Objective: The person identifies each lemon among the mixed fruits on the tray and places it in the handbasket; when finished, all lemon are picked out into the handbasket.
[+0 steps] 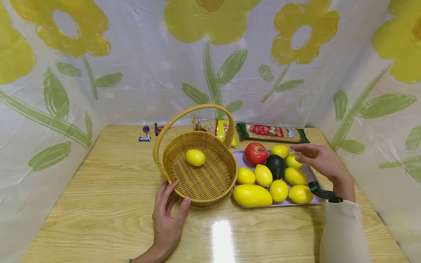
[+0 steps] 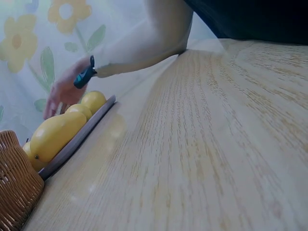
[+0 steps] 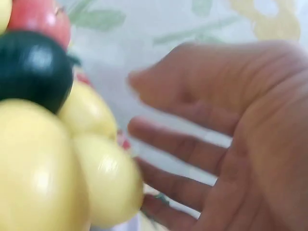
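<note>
I saw the left hand (image 1: 167, 215) resting on the table (image 1: 108, 204), at about 7 o'clock from the basket (image 1: 200, 171). Its grip was loose and spread, with the fingers and thumb just touching the basket's woven rim. It held nothing.

One small yellow fruit (image 1: 195, 157) lay inside the basket, a bit toward 11 o'clock from the middle. The basket's handle (image 1: 194, 109) stood up over it.

At 3 o'clock from the basket, right beside it, was a light purple tray (image 1: 315, 202). On it lay a red tomato (image 1: 255, 153), a dark avocado (image 1: 275, 166), and many yellow fruits. A big long yellow one (image 1: 251, 195) lay at the tray's 7 o'clock corner.

The right hand (image 1: 320, 160) hovered over the tray's 2 o'clock side. Its grip was apart, fingers relaxed and pointing toward 9 o'clock, and it held nothing. The fingertips were very near a yellow fruit (image 1: 292, 161) there. I could not tell if they touched it. In the right wrist view the hand (image 3: 231, 134) was blurry, with fingers spread beside the yellow fruit (image 3: 108, 178).

At 12 o'clock, by the flowered curtain (image 1: 148, 65), lay two food packets (image 1: 273, 133).
</note>
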`<action>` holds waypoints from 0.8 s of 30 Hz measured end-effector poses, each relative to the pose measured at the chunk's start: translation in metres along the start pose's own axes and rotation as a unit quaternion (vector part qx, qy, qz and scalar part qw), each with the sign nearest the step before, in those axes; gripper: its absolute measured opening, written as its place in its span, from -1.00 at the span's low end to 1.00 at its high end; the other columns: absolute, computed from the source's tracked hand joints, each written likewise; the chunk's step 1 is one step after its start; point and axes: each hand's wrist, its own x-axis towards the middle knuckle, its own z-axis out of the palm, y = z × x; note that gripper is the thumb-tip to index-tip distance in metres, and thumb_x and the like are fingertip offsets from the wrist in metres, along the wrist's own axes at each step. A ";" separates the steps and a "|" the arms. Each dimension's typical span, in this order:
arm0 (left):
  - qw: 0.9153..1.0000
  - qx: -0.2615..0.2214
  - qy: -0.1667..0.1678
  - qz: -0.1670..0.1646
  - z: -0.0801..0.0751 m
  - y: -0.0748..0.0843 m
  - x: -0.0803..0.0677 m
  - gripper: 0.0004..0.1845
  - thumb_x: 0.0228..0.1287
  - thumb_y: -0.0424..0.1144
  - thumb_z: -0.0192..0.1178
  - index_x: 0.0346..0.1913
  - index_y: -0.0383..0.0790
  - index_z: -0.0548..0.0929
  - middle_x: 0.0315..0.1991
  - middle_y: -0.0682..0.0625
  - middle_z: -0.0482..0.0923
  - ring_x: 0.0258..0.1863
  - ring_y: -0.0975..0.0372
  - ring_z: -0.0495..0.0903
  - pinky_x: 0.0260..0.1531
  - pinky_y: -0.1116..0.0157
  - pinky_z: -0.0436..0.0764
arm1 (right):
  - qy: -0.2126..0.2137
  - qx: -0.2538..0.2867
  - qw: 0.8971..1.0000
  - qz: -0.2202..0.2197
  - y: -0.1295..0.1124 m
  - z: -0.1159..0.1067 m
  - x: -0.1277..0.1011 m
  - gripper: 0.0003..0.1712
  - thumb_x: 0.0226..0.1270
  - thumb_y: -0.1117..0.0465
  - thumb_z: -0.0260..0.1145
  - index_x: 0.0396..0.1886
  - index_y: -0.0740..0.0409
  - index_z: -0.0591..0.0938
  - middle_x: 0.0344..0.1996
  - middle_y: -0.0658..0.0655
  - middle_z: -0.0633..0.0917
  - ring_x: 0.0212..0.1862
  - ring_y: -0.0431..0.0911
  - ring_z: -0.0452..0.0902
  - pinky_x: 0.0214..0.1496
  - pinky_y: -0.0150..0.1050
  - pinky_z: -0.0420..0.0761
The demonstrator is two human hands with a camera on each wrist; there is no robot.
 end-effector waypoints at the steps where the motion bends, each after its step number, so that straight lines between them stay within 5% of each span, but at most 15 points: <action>1: 1.000 -0.001 -0.001 0.001 0.000 0.000 0.000 -0.34 0.46 -0.52 0.36 0.56 -0.12 0.52 0.70 -0.20 0.10 0.53 0.06 0.43 0.48 0.48 0.50 | -0.010 -0.004 1.000 0.011 0.004 0.000 0.000 -0.49 0.65 0.21 0.38 0.47 0.27 0.62 0.34 0.16 0.73 0.17 -0.34 0.69 0.14 -0.60 0.64; 4: 1.000 -0.005 -0.002 0.005 0.000 0.000 0.000 -0.33 0.46 -0.54 0.36 0.56 -0.15 0.51 0.69 -0.22 0.09 0.52 -0.08 0.43 0.48 0.47 0.51 | -0.037 -0.003 0.999 0.032 0.014 0.000 -0.001 -0.47 0.63 0.27 0.37 0.50 0.30 0.59 0.43 0.37 0.62 0.18 -0.29 0.67 0.13 -0.56 0.66; 10: 1.000 -0.008 -0.005 0.000 0.000 0.002 -0.001 -0.35 0.47 -0.53 0.35 0.57 -0.20 0.50 0.71 -0.23 0.06 0.54 -0.15 0.39 0.50 0.47 0.48 | -0.065 -0.024 0.995 0.077 0.028 -0.002 -0.005 -0.34 0.64 0.11 0.40 0.61 0.19 0.50 0.54 0.36 0.52 0.39 0.28 0.60 0.16 -0.55 0.59; 12: 1.000 -0.008 -0.007 -0.001 -0.001 0.001 -0.001 -0.35 0.48 -0.52 0.35 0.56 -0.20 0.50 0.70 -0.23 0.06 0.54 -0.14 0.39 0.50 0.47 0.48 | -0.055 -0.046 0.994 0.088 0.031 -0.003 -0.007 -0.31 0.63 0.01 0.42 0.60 0.16 0.52 0.52 0.34 0.55 0.41 0.32 0.57 0.14 -0.57 0.55; 15: 1.000 -0.006 -0.009 0.001 -0.001 0.001 -0.001 -0.35 0.48 -0.52 0.35 0.56 -0.18 0.50 0.70 -0.24 0.08 0.54 -0.02 0.41 0.50 0.47 0.49 | -0.023 -0.065 0.994 0.082 0.030 -0.005 -0.010 -0.34 0.61 -0.03 0.44 0.54 0.15 0.58 0.41 0.31 0.66 0.29 0.09 0.68 0.09 -0.58 0.59; 19: 1.000 -0.002 -0.006 0.002 0.000 0.000 -0.002 -0.35 0.47 -0.52 0.36 0.55 -0.14 0.52 0.69 -0.22 0.10 0.54 0.12 0.41 0.50 0.48 0.49 | 0.003 -0.052 0.998 0.018 0.013 -0.007 -0.010 -0.45 0.63 0.10 0.42 0.48 0.18 0.62 0.30 0.23 0.73 0.12 -0.34 0.68 0.11 -0.61 0.61; 24: 1.000 -0.001 -0.001 0.005 0.000 0.000 -0.001 -0.35 0.47 -0.51 0.36 0.54 -0.12 0.53 0.69 -0.20 0.12 0.54 -0.04 0.41 0.49 0.47 0.50 | -0.029 -0.040 0.997 -0.053 -0.035 0.004 0.000 -0.50 0.61 0.19 0.44 0.46 0.04 0.65 0.28 0.09 0.73 0.15 -0.40 0.65 0.18 -0.58 0.64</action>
